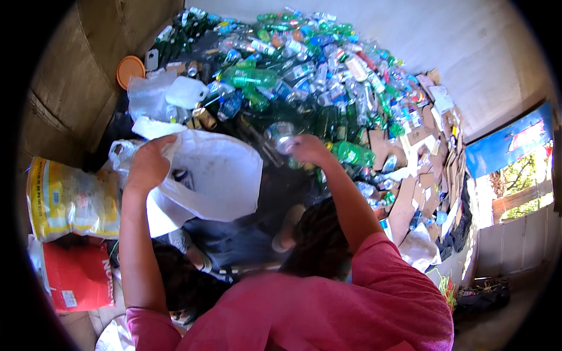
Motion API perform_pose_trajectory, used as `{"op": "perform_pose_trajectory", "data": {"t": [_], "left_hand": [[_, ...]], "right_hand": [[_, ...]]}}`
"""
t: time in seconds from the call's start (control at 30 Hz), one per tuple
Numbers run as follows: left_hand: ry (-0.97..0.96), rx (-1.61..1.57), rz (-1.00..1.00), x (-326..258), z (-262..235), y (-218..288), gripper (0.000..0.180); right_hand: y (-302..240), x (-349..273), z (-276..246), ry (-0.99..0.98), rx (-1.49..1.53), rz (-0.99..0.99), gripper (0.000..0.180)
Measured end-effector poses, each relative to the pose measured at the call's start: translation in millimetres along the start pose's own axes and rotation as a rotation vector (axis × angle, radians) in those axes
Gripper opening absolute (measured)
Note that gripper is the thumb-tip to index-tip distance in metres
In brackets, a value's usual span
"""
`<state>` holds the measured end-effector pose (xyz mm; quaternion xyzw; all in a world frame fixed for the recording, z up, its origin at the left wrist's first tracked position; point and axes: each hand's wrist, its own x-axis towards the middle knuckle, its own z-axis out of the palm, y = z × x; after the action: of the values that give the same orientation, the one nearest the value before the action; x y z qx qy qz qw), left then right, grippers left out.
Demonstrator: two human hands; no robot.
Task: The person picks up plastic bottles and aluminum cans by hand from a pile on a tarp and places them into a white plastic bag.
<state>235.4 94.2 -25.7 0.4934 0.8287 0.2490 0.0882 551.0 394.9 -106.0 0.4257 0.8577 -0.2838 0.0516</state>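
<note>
My left hand (153, 161) is closed on the rim of a large white sack (228, 175), whose wide mouth gapes toward the right. Inside the sack lies a can (183, 177), partly hidden by the folds. To the right of the mouth, my right hand (310, 150) grips a silvery drink can (284, 140) by its end. The fingers' far side is out of sight. Just beyond that hand lies a green plastic bottle (354, 154) at the front of a big bottle heap (293, 64).
Flattened cardboard (404, 213) is piled along the right. A milky jug (186, 92), a clear container (146, 96) and an orange lid (130, 71) sit at the back left. Yellow-white (76, 199) and red (79, 275) bags stand at my left. Dark sheeting (234, 240) covers the floor.
</note>
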Motion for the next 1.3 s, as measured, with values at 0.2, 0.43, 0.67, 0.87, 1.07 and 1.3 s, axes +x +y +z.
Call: {"op": "perform_pose_trajectory", "data": {"t": [0.2, 0.43, 0.67, 0.87, 1.07, 1.3], "left_hand": [[-0.172, -0.042, 0.047, -10.3, -12.4, -16.8, 0.056], [-0.191, -0.065, 0.060, -25.9, -18.9, -23.6, 0.061], [-0.270, -0.022, 0.034, -12.3, -14.1, -10.1, 0.067], [-0.267, -0.051, 0.041, -4.1, -3.1, -17.2, 0.066], [-0.252, -0.052, 0.065, 0.8, 9.0, -7.9, 0.066], [-0.271, -0.060, 0.040, -1.1, 11.4, -5.2, 0.066]], "right_hand": [[-10.0, -71.0, 2.8, 0.150, -0.183, -0.167, 0.028], [-3.1, -54.6, -2.0, -0.072, -0.255, -0.186, 0.025], [7.4, -22.1, 13.5, -0.165, -0.239, -0.343, 0.024], [-16.9, -37.8, 14.7, -0.033, -0.221, -0.197, 0.020], [-28.9, -48.4, 2.3, -0.229, -0.122, -0.262, 0.028], [-55.2, -63.3, -1.5, -0.373, 0.102, -0.245, 0.022]]}}
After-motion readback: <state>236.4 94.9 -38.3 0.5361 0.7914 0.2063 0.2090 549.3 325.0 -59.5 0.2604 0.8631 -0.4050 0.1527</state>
